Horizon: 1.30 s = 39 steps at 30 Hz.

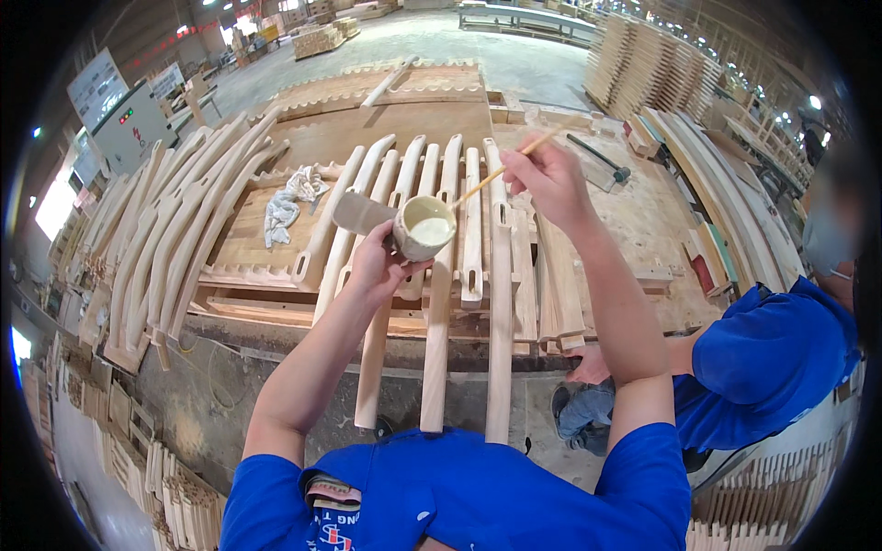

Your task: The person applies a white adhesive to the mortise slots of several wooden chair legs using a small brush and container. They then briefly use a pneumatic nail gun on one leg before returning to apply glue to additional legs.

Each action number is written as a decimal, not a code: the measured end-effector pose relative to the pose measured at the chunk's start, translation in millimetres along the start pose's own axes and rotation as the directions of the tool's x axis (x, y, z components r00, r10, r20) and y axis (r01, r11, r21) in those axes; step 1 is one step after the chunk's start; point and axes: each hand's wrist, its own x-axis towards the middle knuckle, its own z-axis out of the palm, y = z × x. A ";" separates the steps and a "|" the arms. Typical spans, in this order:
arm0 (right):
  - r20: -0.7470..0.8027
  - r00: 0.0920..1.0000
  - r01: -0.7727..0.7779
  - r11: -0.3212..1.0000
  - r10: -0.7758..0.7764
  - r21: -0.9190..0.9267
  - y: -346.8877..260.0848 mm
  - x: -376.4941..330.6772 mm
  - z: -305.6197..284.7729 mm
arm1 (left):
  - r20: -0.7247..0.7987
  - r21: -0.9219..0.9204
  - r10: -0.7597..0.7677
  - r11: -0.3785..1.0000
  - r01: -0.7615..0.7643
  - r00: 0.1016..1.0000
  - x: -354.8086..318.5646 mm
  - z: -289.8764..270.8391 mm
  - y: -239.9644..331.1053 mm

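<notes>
My left hand grips a small round cup of pale glue, with a flat scraper blade sticking out to its left. My right hand pinches a thin wooden stick; the stick's lower tip dips into the cup. Both hands hover over a row of several long curved wooden rails lying side by side on the workbench, their slotted ends toward me.
More curved wooden parts are stacked at the left, with a crumpled white rag beside them. A person in a blue shirt crouches at the right. A hammer lies at the bench's far right. Stacks of wood stand behind.
</notes>
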 end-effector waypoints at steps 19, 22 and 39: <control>-0.068 0.869 -0.249 0.553 0.490 0.795 59.0 -55.7 16.1 | -0.010 -0.142 -0.008 0.990 0.007 1.000 -5.1 12.0 -14.8; -0.021 0.849 -0.322 0.551 0.527 0.770 79.2 -58.5 10.8 | -0.001 -0.143 -0.026 0.989 0.025 1.000 -4.9 19.9 -18.7; -0.196 0.920 -0.260 0.902 0.340 0.345 37.6 -69.6 -9.0 | -0.048 -0.187 0.018 0.982 -0.026 0.999 -66.6 -18.0 -2.8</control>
